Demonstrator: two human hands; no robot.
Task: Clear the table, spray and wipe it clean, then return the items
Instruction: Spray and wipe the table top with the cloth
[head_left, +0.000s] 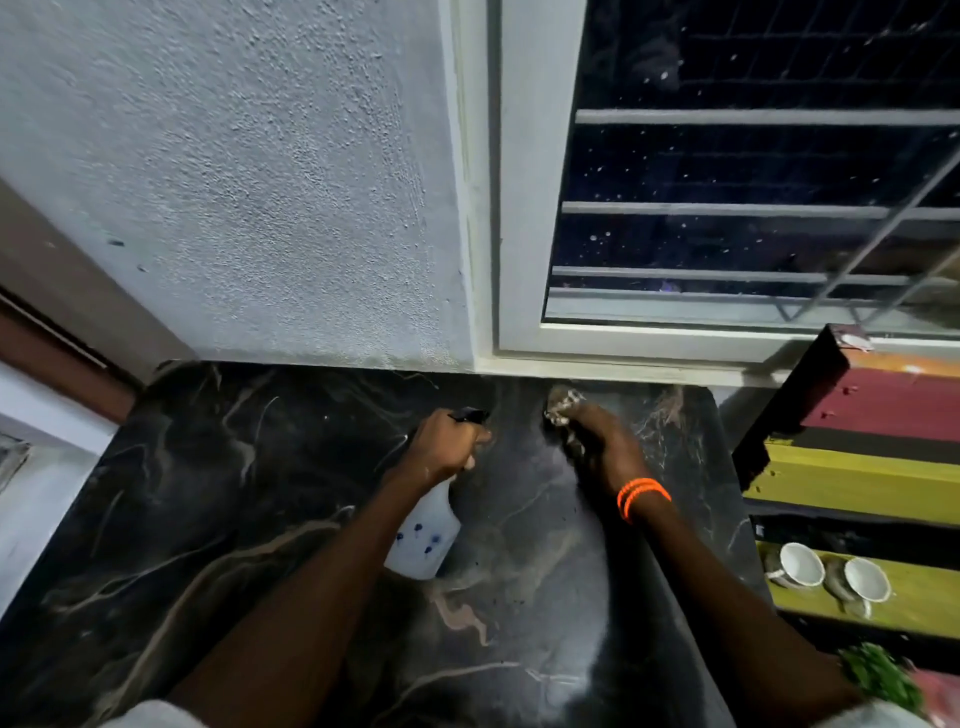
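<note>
I see my left hand (447, 441), fingers clamped on a white spray bottle (423, 530), nozzle aimed at the far edge of the dark table (234, 493). Just right, my right hand (597, 447) presses a bunched cloth (563, 408) down, fingers wrapped around it (wiping, I judge). Two cups (802, 564) wait aside, seemingly empty.
</note>
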